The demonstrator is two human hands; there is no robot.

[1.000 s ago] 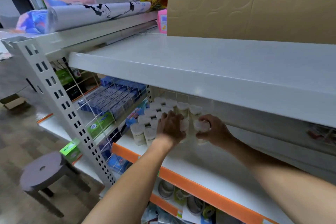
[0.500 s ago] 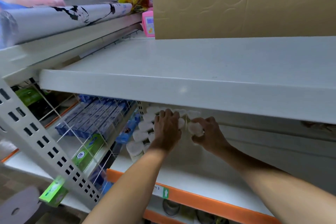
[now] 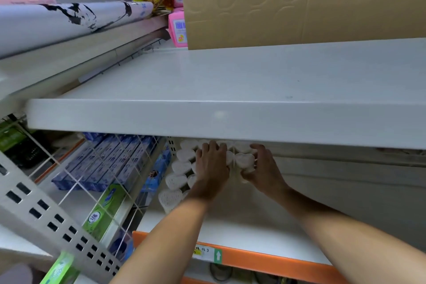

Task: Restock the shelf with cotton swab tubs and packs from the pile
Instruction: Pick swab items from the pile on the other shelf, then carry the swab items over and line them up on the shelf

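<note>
Several heart-shaped cotton swab tubs (image 3: pixel 182 166) with white lids stand in rows at the left back of the lower shelf (image 3: pixel 244 230), under a wide white shelf board. My left hand (image 3: pixel 211 168) lies over the tubs in the middle of the group, fingers curved on their tops. My right hand (image 3: pixel 262 172) grips one heart-lidded tub (image 3: pixel 244 161) at the right end of the rows, thumb below and fingers behind it. The back rows are hidden by the upper board.
The upper white shelf (image 3: pixel 230 90) juts out above my hands. A cardboard box (image 3: pixel 299 2) and pink packs (image 3: pixel 177 30) sit on it. A wire divider (image 3: pixel 129 180) separates blue boxes (image 3: pixel 108 163) and a green box (image 3: pixel 105 210) at left. An orange rail (image 3: pixel 265 258) edges the lower shelf.
The view has moved closer and lower to the shelf. Both hands have pushed further back under the upper board, my right hand carrying its tub into the row.
</note>
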